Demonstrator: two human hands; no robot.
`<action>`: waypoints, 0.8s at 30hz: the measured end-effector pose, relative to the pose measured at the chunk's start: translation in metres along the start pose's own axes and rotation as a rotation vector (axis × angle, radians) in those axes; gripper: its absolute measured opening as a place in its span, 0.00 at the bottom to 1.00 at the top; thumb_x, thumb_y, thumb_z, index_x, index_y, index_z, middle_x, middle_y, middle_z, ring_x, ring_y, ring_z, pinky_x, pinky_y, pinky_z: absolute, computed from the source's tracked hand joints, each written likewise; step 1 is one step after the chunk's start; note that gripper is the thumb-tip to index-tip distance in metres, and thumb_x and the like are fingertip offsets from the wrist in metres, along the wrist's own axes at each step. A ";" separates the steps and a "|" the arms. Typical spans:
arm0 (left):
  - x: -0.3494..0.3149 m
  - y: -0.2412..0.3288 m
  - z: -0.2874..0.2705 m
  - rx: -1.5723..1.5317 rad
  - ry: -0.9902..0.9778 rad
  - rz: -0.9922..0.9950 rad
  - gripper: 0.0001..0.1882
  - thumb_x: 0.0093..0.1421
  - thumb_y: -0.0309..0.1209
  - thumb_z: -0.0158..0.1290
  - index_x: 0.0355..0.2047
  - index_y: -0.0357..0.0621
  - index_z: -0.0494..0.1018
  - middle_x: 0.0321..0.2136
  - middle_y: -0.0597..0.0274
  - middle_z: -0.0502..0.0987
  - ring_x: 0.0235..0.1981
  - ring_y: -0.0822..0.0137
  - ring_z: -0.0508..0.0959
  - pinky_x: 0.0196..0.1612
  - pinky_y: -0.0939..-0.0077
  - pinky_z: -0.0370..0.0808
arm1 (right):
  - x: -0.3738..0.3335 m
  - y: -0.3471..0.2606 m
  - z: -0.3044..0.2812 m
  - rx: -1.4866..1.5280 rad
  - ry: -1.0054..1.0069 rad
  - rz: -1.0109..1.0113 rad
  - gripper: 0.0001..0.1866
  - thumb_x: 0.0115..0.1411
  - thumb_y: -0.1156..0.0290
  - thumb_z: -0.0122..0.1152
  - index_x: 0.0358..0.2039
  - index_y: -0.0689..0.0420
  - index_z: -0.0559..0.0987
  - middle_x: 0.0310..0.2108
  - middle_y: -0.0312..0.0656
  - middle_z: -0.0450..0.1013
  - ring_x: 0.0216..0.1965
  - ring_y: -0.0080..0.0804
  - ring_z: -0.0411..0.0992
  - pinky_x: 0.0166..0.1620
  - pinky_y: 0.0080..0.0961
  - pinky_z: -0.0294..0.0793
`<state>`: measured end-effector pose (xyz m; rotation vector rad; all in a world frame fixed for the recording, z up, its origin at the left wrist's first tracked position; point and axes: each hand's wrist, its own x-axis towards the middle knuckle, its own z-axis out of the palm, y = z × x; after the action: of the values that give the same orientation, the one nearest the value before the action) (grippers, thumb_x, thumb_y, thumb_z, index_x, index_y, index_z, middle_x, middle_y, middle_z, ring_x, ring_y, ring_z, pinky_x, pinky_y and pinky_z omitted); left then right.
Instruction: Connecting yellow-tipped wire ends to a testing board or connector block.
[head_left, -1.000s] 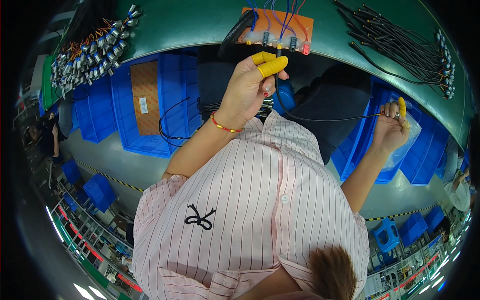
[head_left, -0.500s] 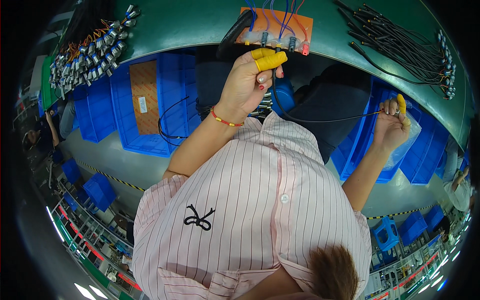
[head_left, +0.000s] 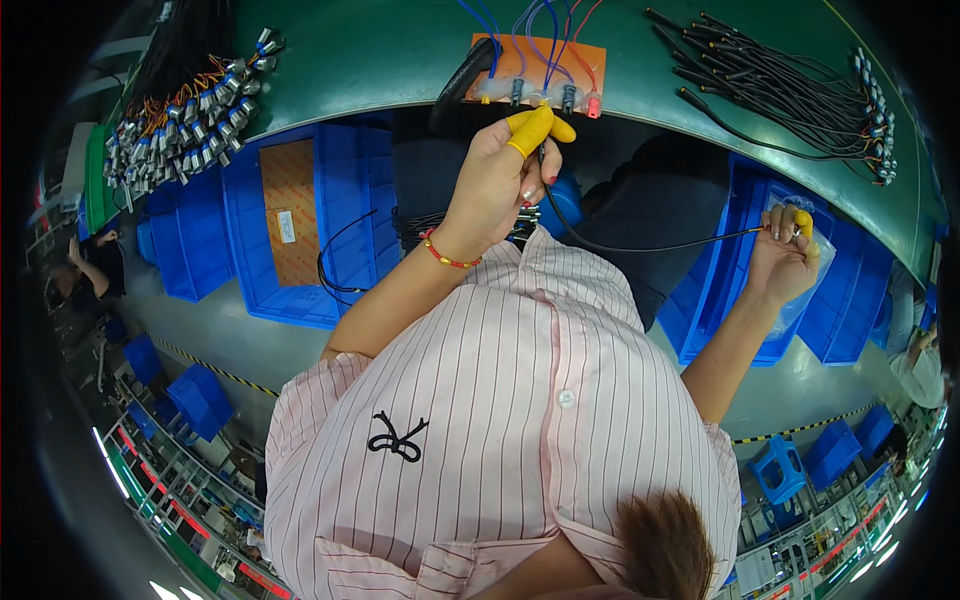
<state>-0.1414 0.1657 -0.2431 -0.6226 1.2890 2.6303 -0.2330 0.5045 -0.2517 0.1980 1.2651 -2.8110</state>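
My left hand (head_left: pixel 505 175), with yellow finger covers on thumb and forefinger, pinches one end of a thin black cable (head_left: pixel 640 249) at the near edge of an orange board (head_left: pixel 590 60). My fingertips hide that end, so I cannot tell whether it sits in the board. The board carries a row of small connectors and has blue, purple and red wires. From there the cable sags in a curve to the right. Its other end, with a bit of yellowish wire, is pinched in my right hand (head_left: pixel 783 255), which also wears yellow finger covers.
A thick black handle-like piece (head_left: pixel 465 85) lies against the board on the green table (head_left: pixel 350 50). Metal-ended cables (head_left: pixel 190 125) pile up at left, black cables (head_left: pixel 780 85) at right. Blue bins (head_left: pixel 360 215) stand below the table edge, one with a cardboard sheet (head_left: pixel 290 215).
My left fingers have shifted and now cover the cable end that showed at the board's edge before. The right hand keeps its pinch almost in place. The whole view has moved slightly.
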 end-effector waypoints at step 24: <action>0.078 0.031 0.110 0.487 -0.346 0.401 0.31 0.66 0.28 0.47 0.66 0.34 0.49 0.57 0.49 0.67 0.59 0.57 0.69 0.59 0.66 0.67 | 0.189 -0.189 -0.081 0.064 -0.071 -0.400 0.23 0.41 0.70 0.47 0.37 0.72 0.73 0.22 0.44 0.59 0.26 0.33 0.55 0.37 0.30 0.55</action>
<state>-0.2543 0.2286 -0.1939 0.1743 1.9834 2.3812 -0.4313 0.6915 -0.1913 -0.1721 1.3288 -3.1547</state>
